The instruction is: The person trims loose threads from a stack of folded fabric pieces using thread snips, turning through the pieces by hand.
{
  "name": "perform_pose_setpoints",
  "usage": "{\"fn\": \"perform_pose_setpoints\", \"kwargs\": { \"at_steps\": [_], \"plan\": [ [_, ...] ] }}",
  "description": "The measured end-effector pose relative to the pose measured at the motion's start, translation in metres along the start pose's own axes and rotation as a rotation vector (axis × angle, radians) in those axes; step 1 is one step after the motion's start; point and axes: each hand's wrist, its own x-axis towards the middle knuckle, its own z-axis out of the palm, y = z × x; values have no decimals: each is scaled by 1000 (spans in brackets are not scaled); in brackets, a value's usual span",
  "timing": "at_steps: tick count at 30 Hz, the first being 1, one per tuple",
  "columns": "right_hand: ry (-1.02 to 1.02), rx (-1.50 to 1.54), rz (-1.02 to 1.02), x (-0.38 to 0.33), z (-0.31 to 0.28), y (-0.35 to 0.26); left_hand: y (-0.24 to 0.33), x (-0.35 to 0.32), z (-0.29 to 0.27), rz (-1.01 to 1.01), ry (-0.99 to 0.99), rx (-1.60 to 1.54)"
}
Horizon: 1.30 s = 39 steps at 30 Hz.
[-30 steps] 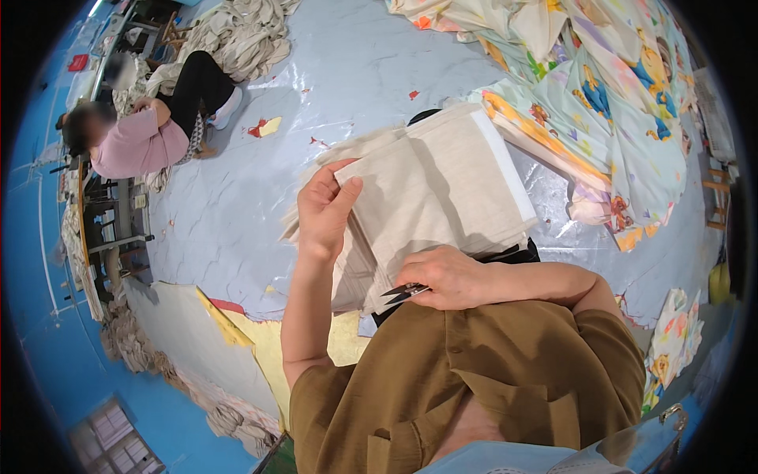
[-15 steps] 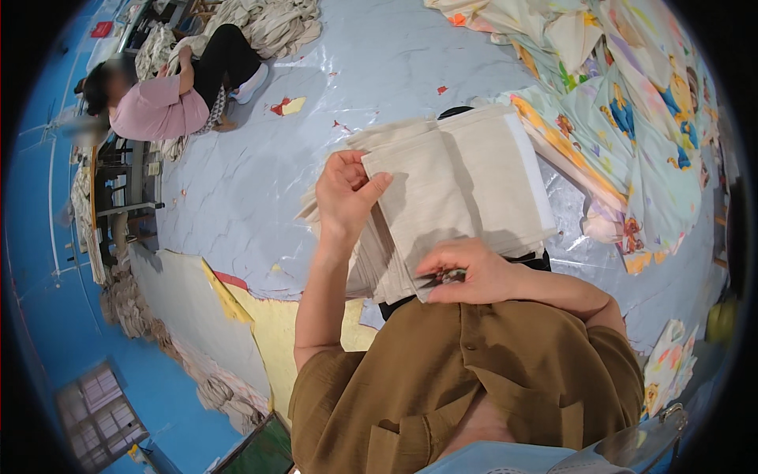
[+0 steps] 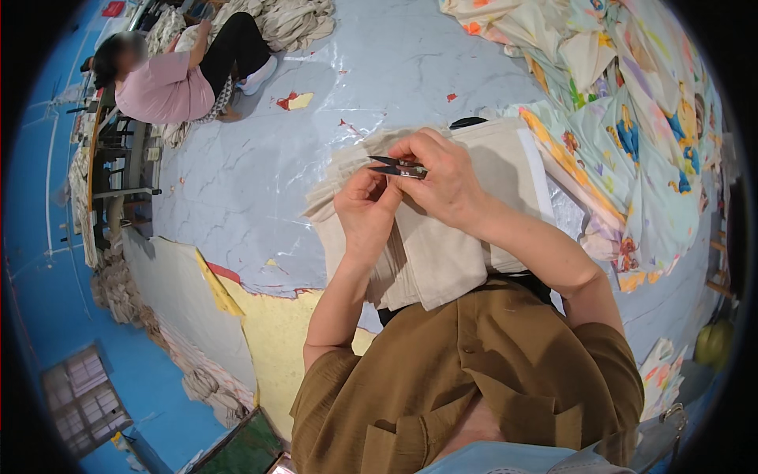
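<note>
A stack of folded beige cloth pieces [image 3: 442, 253] lies on my lap. My left hand [image 3: 365, 209] grips the near left edge of the top piece. My right hand [image 3: 442, 175] holds small black thread snips [image 3: 396, 167], their open blades pointing left just above my left hand's fingertips at the cloth edge. Both hands are close together over the upper left part of the stack.
A heap of colourful printed fabric [image 3: 632, 118] covers the floor at the right. Another person in a pink top [image 3: 170, 83] sits on the grey floor at the upper left beside piles of pale cloth [image 3: 292, 20]. A yellow sheet [image 3: 268, 332] lies at my left.
My right hand has carried the snips from near my waist up to the cloth edge at my left hand. My left hand has shifted along the stack edge.
</note>
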Motion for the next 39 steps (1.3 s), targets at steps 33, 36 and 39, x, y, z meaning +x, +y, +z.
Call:
{"fn": "perform_pose_setpoints", "kwargs": {
  "at_steps": [33, 36, 39],
  "plan": [
    [69, -153, -125, 1, 3, 23, -4, 9, -3, -40, 72, -96],
    [59, -134, -85, 0, 4, 24, -8, 9, -4, -32, 80, -86],
    [57, -75, -25, -1, 3, 23, -9, 8, -5, -33, 83, -69]
  ]
}}
